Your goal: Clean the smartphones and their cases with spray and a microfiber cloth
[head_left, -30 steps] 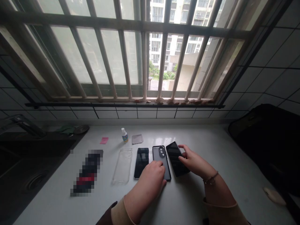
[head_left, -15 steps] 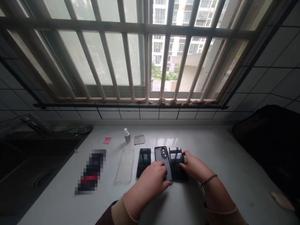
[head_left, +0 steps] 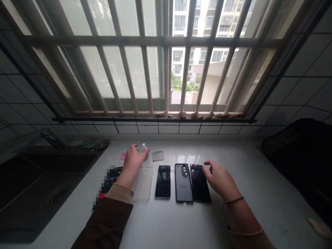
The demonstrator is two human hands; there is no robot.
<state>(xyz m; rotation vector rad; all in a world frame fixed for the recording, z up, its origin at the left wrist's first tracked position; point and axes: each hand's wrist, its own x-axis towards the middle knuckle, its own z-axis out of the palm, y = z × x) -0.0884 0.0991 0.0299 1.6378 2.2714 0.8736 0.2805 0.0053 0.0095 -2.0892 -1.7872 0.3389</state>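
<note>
On the white counter (head_left: 243, 166) lie, from left to right, a clear phone case (head_left: 143, 185), a black phone (head_left: 163, 181) face up, a black phone case (head_left: 183, 182) with a camera cutout, and a second dark phone (head_left: 200, 183). My left hand (head_left: 133, 159) has reached to the back of the counter and its fingers close round a small white bottle (head_left: 144, 148) with a yellow label. My right hand (head_left: 220, 180) hovers over the right edge of the second dark phone, fingers loosely spread, holding nothing.
A grey cloth (head_left: 158, 155) and a pink slip (head_left: 122, 156) lie near the bottle. A dark device (head_left: 112, 178) sits left of the clear case. A black sink (head_left: 38, 183) fills the left; a black bag (head_left: 303, 162) stands at right. A barred window is behind.
My left hand left the black phone case and reached back left to the small bottle. My right hand set the second dark phone straight beside the case and lifted off it.
</note>
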